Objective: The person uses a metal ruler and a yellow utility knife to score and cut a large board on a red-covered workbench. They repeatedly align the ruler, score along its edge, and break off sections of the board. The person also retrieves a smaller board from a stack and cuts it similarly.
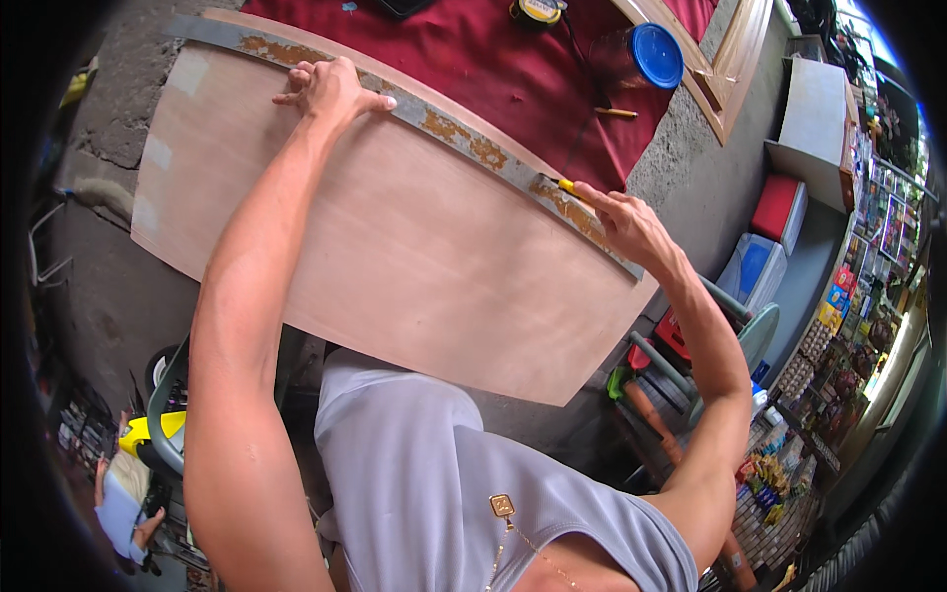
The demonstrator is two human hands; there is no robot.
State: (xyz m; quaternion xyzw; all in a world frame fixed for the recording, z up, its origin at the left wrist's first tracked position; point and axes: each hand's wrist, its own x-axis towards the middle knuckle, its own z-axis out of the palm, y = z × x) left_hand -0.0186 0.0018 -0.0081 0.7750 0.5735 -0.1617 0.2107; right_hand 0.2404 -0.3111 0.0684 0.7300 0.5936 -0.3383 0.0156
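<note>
A large thin sheet of pale plywood (395, 266) lies slantwise in front of me. Along its far edge runs a long grey metal straightedge (409, 111) with rusty brown patches. My left hand (333, 94) presses on the straightedge left of its middle, thumb and fingers spread, holding nothing. Toward the right end, my right hand (633, 229) grips a yellow utility knife (566, 185), its index finger stretched along the handle. The knife's dark tip points left and meets the straightedge; whether it touches the wood cannot be made out.
Dark red cloth (464, 59) lies beyond the plywood, bearing a pencil (617, 112), a blue-lidded jar (656, 57) and a tape measure (538, 12). A wooden frame (725, 94) stands far right. Coolers (755, 266) and stocked shelves line the right side. Another person (125, 498) is at lower left.
</note>
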